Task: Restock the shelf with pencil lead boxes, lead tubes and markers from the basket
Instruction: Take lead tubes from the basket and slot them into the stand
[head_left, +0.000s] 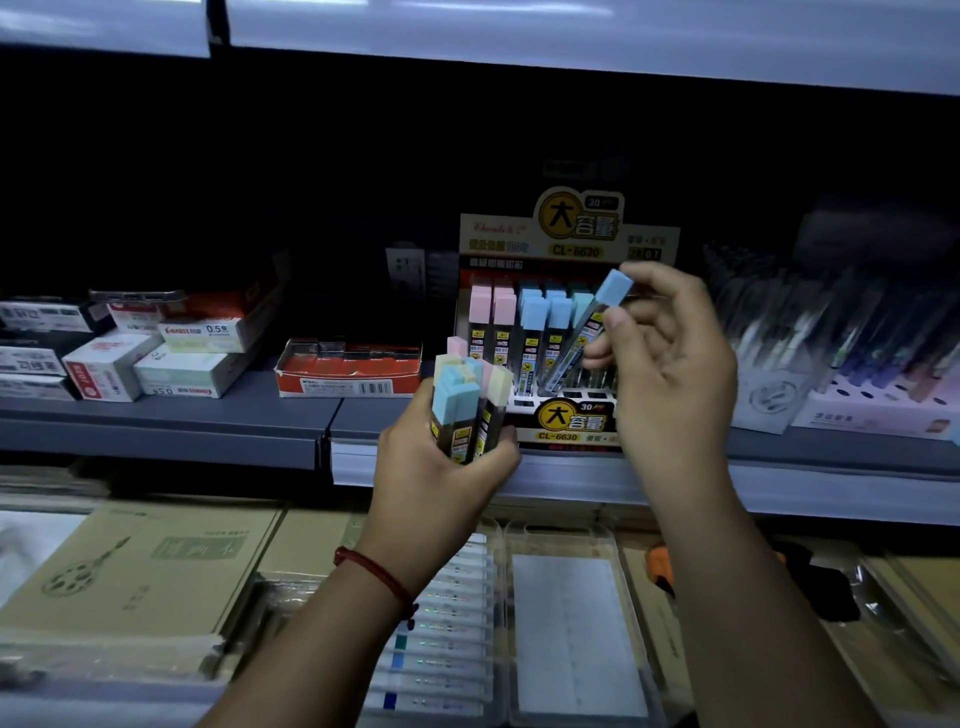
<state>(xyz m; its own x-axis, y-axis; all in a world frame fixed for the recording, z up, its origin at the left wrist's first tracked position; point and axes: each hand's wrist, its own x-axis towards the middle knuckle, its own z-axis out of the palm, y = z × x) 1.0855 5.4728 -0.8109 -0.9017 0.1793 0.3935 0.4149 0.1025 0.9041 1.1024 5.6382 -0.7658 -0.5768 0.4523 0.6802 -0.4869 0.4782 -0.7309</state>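
While our left hand (441, 457) grips a bundle of lead tubes (467, 400), our right hand (670, 358) pinches one tube (587, 332) over the half-filled display box (566, 415); most remain.

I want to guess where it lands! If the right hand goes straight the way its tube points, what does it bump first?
The lead tube in the right hand would probably meet the display box first, at its empty front slots; depth unclear.

Lower ends of the lead tubes (462, 410) hidden inside left hand (441, 467). Right hand (675, 384) covers display box (566, 244) right side; print on its single tube (613, 288) too small to read. Pens (857, 332) at right blurred; shelf (208, 410) back indistinct.
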